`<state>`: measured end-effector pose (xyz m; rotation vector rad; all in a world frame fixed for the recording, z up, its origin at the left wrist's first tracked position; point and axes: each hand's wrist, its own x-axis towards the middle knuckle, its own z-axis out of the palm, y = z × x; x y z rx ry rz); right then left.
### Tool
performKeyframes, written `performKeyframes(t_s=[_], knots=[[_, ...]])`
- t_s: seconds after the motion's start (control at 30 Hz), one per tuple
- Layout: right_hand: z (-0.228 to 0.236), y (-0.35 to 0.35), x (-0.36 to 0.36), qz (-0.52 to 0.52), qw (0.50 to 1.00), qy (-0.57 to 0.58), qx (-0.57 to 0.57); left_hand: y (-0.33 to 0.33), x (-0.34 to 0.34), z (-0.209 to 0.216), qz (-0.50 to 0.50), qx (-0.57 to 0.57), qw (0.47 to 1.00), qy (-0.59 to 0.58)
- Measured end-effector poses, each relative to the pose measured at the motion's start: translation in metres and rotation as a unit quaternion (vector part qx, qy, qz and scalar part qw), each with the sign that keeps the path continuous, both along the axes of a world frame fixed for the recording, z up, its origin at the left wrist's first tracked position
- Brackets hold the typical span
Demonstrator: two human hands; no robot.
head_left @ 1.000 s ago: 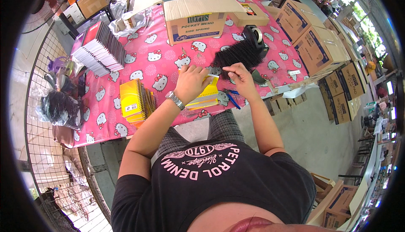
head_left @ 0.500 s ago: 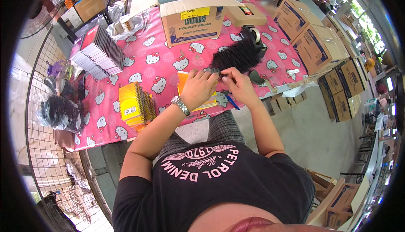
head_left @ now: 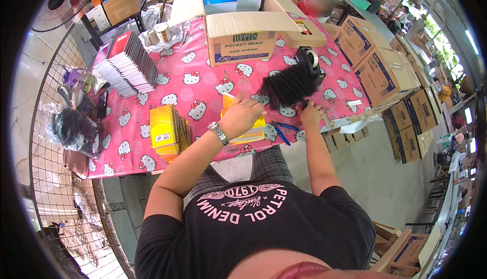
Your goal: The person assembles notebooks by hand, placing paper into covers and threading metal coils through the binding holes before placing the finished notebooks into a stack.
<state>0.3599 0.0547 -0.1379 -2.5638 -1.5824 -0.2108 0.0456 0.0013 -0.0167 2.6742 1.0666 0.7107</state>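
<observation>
Notebooks, yellow-covered paper [head_left: 250, 137]: skew risk

Stack on pink-covered table [head_left: 137, 138], beneath my left hand [head_left: 242, 116]; fingers loosely bent, grip hidden. Right hand [head_left: 310, 114]: fingers curled, hold I cannot tell, near black spiral coils [head_left: 286, 87]. Sideways push could skew stack; snagging, tangle coils.

- I get bright, even light on the pink tablecloth [head_left: 208, 89], shadows soft.
- Daylight glares white at upper right.
- My view bends toward a black rim.
</observation>
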Motion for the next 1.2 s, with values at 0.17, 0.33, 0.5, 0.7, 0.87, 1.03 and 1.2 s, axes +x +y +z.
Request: performKeyframes(t_s=[0.17, 0.33, 0.5, 0.7, 0.87, 1.03, 1.2], knots=[[0.032, 0.015, 0.035, 0.037, 0.983, 0.134, -0.117, -0.019, -0.002, 0.008, 0.169, 0.119, 0.978, -0.001], [0.156, -0.028, -0.048, 0.422, 0.544, 0.723, -0.056, -0.019, -0.006, 0.01, 0.094, -0.009, 0.995, -0.009], [0.165, -0.029, -0.065, 0.447, 0.568, 0.65, -0.236, -0.015, -0.001, 0.014, 0.057, 0.026, 0.998, -0.013], [0.174, -0.034, -0.071, 0.528, 0.714, 0.434, -0.151, -0.015, -0.003, 0.017, 0.065, 0.01, 0.998, -0.006], [0.167, -0.034, -0.073, 0.498, 0.608, 0.589, -0.188, -0.017, -0.003, 0.015, 0.065, 0.011, 0.998, -0.002], [0.182, -0.045, -0.078, 0.488, 0.4, 0.753, -0.189, -0.021, -0.002, 0.016, 0.08, -0.006, 0.997, -0.011], [0.175, -0.042, -0.081, 0.499, 0.354, 0.781, -0.122, -0.018, -0.004, 0.022, 0.091, -0.013, 0.995, -0.022]])
